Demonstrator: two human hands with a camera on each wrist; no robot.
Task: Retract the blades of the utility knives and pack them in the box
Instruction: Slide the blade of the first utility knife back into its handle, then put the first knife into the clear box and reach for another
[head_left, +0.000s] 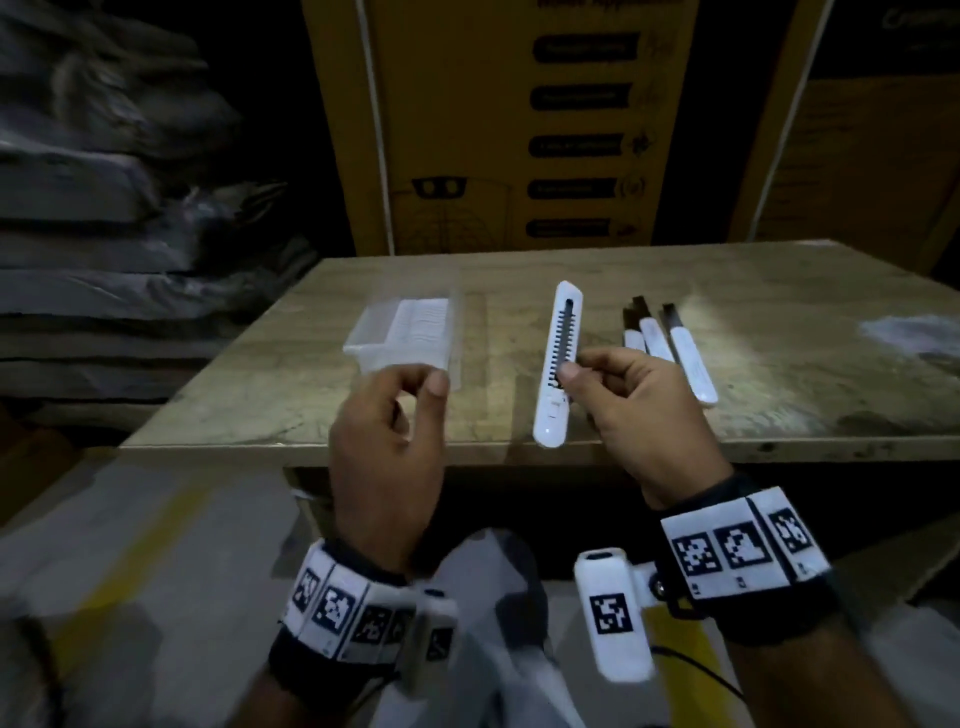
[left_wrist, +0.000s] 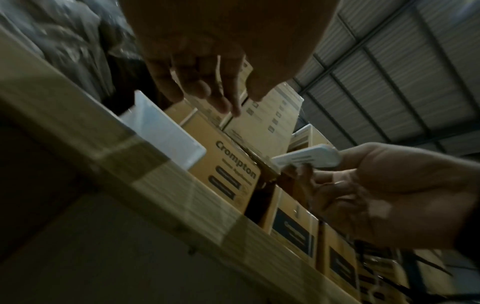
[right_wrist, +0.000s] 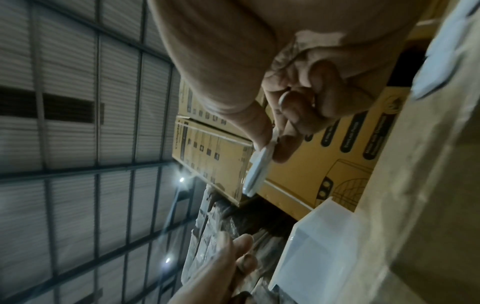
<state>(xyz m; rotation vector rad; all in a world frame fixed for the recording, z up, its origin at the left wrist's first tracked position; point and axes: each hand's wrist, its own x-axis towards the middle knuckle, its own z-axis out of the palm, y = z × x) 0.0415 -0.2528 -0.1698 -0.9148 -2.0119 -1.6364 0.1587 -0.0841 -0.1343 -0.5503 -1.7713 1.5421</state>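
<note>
My right hand (head_left: 576, 366) pinches a white utility knife (head_left: 557, 395) by its slider, holding it upright above the table's front edge; no blade shows at its tip. The right wrist view shows the same knife (right_wrist: 257, 170) between the thumb and fingers (right_wrist: 283, 144). My left hand (head_left: 421, 387) hovers beside it, loosely curled and holding nothing. A clear plastic box (head_left: 405, 332) stands open on the table just beyond the left hand. Three more white knives (head_left: 691, 364) lie to the right with dark blades sticking out.
The wooden table (head_left: 519, 291) has its front edge just below my hands. Tall yellow cardboard cartons (head_left: 493, 130) stand behind it. Stacked grey sacks (head_left: 104, 208) fill the left side. A pale patch (head_left: 909, 332) lies at the table's far right.
</note>
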